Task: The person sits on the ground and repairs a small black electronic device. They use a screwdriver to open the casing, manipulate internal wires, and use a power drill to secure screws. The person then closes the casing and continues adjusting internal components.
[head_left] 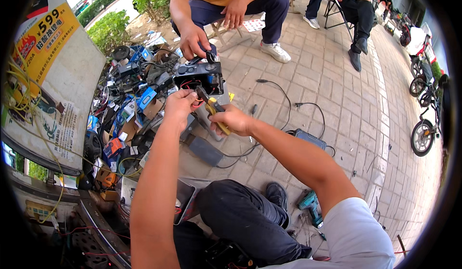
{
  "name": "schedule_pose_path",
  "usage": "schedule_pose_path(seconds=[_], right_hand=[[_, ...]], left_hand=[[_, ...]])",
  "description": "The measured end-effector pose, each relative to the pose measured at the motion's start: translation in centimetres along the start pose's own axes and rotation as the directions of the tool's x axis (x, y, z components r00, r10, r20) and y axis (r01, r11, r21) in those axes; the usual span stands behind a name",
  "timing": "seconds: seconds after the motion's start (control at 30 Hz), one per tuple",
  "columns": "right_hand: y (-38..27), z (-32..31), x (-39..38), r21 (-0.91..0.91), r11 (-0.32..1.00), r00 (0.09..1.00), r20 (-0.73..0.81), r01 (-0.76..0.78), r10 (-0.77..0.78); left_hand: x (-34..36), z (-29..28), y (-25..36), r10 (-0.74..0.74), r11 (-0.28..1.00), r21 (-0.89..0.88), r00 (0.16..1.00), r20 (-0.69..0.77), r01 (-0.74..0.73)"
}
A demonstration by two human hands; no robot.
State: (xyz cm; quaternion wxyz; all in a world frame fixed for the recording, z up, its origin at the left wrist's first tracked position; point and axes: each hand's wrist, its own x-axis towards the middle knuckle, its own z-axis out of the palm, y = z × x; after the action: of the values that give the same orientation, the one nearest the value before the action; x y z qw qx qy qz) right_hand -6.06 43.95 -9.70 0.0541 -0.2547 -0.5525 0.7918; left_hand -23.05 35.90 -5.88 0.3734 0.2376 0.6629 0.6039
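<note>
My right hand [236, 120] is closed round the yellow-and-black handles of a pair of pliers [211, 106]. Their jaws reach to the front of an open black box [219, 70], close to my left fingertips. My left hand [179, 108] pinches a thin red wire [197, 104] that comes from the box. Several red wires and a bit of blue show inside it. Across from me, another person's hand [195, 40] holds a black handle-like part [211, 55] on top of the box. Whether the jaws touch the wire is too small to tell.
To the left lies a heap of electrical scrap and boxes [144, 98] beside a sign board [57, 76]. A grey charger-like block [204, 150] and a blue-grey one [310, 138] with cables lie on the paving. A teal power drill [311, 208] lies by my right knee. Seated people are farther back.
</note>
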Motion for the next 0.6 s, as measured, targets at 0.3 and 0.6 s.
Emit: schedule_pose_path(seconds=[0.3, 0.6], right_hand=[[2.7, 0.3, -3.2, -0.583, 0.810, 0.829, -0.418, 0.069, -0.371], [1.3, 2.4, -6.5, 0.428, 0.896, 0.982, -0.186, 0.115, -0.037]], left_hand=[[-2.2, -0.2, 0.3, -0.164, 0.973, -0.175, 0.983, -0.079, 0.149], [-3.3, 0.8, -1.2, -0.404, 0.851, -0.400, 0.911, -0.084, 0.341]])
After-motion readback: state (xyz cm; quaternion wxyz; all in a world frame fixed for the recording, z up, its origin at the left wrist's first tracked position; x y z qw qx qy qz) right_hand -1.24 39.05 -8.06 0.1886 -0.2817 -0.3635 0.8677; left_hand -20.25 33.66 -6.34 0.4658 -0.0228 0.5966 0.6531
